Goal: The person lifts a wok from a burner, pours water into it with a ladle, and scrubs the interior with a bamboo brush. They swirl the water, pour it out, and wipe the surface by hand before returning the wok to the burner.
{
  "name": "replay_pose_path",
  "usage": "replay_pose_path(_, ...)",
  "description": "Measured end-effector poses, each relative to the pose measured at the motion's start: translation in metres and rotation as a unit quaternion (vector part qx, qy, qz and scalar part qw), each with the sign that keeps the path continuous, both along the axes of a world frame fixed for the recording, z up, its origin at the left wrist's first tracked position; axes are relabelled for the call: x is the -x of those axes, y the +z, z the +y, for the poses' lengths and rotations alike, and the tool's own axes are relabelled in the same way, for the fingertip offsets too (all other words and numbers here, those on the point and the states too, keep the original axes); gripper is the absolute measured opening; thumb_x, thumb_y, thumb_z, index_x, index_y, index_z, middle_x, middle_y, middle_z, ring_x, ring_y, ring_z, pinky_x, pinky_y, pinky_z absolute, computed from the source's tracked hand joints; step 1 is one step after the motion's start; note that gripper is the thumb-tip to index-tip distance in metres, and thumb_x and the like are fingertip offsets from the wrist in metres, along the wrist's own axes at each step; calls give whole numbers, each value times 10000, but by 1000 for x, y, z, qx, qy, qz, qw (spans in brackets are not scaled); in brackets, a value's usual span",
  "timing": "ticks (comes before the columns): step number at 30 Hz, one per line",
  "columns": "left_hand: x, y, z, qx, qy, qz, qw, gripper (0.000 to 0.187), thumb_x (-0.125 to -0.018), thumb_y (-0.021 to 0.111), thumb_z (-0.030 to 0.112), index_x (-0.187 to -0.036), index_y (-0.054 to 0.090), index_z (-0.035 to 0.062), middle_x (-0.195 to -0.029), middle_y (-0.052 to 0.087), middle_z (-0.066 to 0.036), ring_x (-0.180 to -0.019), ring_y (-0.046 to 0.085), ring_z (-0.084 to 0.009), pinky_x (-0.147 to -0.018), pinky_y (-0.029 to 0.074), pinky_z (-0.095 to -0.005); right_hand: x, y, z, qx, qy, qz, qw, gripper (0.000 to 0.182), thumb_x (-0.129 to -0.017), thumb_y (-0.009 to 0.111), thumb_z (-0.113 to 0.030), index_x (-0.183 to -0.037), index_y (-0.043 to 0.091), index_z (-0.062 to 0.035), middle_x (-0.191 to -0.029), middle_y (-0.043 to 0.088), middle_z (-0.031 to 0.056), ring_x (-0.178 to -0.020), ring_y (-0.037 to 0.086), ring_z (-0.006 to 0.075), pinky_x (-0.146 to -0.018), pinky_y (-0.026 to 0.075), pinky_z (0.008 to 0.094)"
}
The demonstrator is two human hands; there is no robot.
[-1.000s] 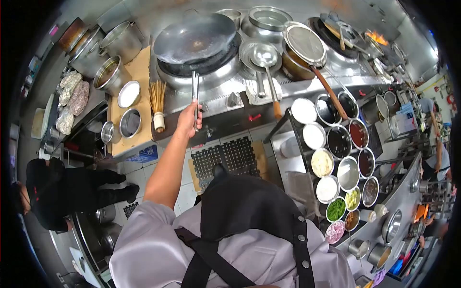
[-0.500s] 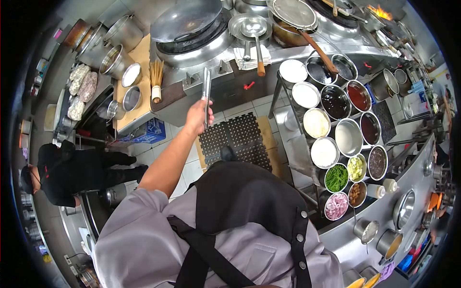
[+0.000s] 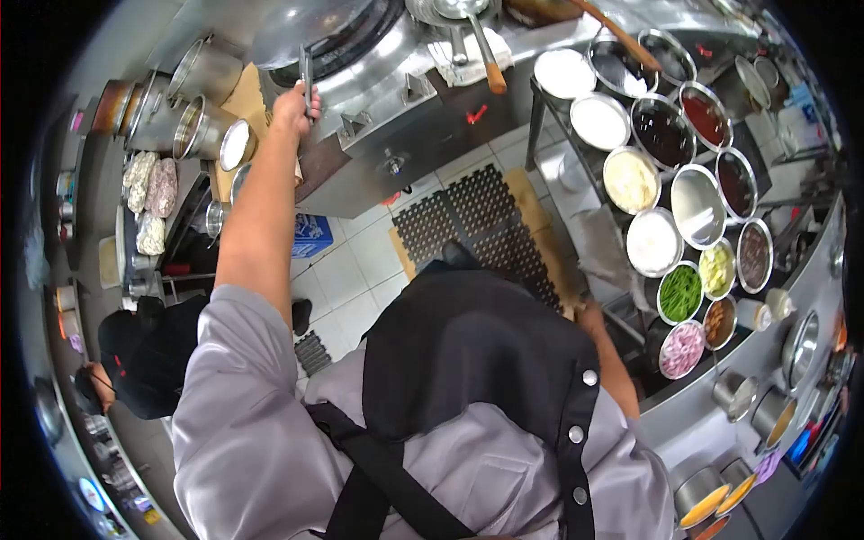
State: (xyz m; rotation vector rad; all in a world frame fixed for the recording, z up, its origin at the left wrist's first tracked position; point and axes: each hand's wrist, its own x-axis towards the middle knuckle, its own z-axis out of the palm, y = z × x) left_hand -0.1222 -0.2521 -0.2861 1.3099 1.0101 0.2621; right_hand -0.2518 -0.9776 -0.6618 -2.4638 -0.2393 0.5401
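My left hand is stretched out to the far left of the counter, fingers wrapped round a pair of metal tongs. The tips of the tongs overlap the near side of a large wok on the stove. Low beside my apron, my right hand shows at the left side of the ingredient rack, near a hanging plastic sheet. Its fingers are dark and mostly hidden.
Several metal pots of sauces, powders and cut vegetables fill the rack on my right. A ladle lies on a cloth. Tall pots stand at the left. A person in black is at the lower left. Rubber mats cover the floor.
My left hand has moved left and forward with the tongs, up to the wok. My right hand has come into view. The view has shifted, and the person in black appears in a different posture.
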Motion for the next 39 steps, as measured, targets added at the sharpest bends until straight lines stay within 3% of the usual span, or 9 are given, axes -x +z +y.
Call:
replay_pose_path(3, -4, 1, -12, -51, 16, 14, 999, 318, -1023, 419, 329, -932, 535, 47, -659, 445, -10, -479, 368, -85, -400, 311, -230, -23, 74, 54, -91, -86, 169, 978, 344, -894, 573, -246, -1120, 597, 12, -868, 664, 181, -706, 650, 282, -687, 495, 404)
replay_pose_path(9, -13, 6, -18, -74, 2, 46, 996, 314, -1027, 412, 319, -914, 531, 51, -645, 441, 7, -468, 365, -71, -388, 297, -217, 6, 61, 66, -142, -132, 287, 938, 385, -875, 612, -222, -1185, 584, 5, -950, 675, 179, -765, 674, 265, -681, 535, 354)
replay_pose_path(13, -23, 10, -17, -53, 7, 73, 996, 326, -1026, 408, 329, -902, 525, 52, -638, 445, 3, -465, 374, -77, -387, 313, -220, 65, 2, 26, -14, -41, 247, 968, 450, -854, 626, -271, -1237, 580, -39, -1030, 676, 184, -906, 669, 302, -839, 504, 403)
replay_pose_path(16, -20, -4, -5, -55, 22, 63, 996, 331, -1020, 420, 332, -907, 532, 42, -648, 490, -27, -484, 423, -109, -400, 345, -238, 80, 26, 7, 23, -101, 429, 897, 471, -844, 636, -295, -1243, 581, -51, -1161, 634, 211, -1118, 580, 371, -955, 447, 422)
replay_pose_path(19, 8, -26, -50, -83, 21, 4, 996, 354, -1007, 442, 351, -912, 554, 28, -666, 527, -46, -494, 455, -131, -407, 368, -270, 90, -4, -12, 87, -44, 342, 935, 476, -841, 644, -293, -1243, 578, -46, -1178, 627, 210, -1098, 591, 374, -937, 454, 415)
replay_pose_path(24, 116, -88, -187, 5, -191, 79, 978, 325, -919, 541, 380, -927, 609, 62, -615, 559, -58, -437, 492, -162, -382, 392, -315, 66, 15, 4, 38, -114, 241, 963, 417, -867, 615, -261, -1211, 586, -27, -1058, 671, 174, -960, 649, 337, -844, 488, 403)
replay_pose_path(29, 244, -171, -214, -17, -435, 232, 870, 247, -925, 563, 355, -884, 553, 111, -661, 520, -5, -433, 475, -117, -362, 372, -269, 87, 38, 52, -28, -236, 199, 951, 381, -868, 617, -227, -1187, 593, -21, -855, 676, 136, -621, 642, 219, -689, 516, 342)
replay_pose_path(32, 317, -195, -176, -69, -477, 255, 839, 297, -921, 586, 362, -880, 587, 67, -650, 560, -20, -487, 535, -127, -420, 418, -289, 150, -44, 86, -64, -218, 157, 961, 431, -859, 617, -324, -1145, 625, -2, -1029, 684, 189, -935, 669, 305, -840, 503, 386)
replay_pose_path(39, 471, -220, -54, -207, -458, 292, 814, 361, -883, 633, 380, -869, 614, 19, -643, 610, -79, -509, 595, -192, -500, 475, -350, 280, 32, 204, -6, -85, 244, 966, 567, -956, 447, -433, -1316, 518, -1, -1282, 572, 219, -1214, 522, 365, -1034, 377, 396)
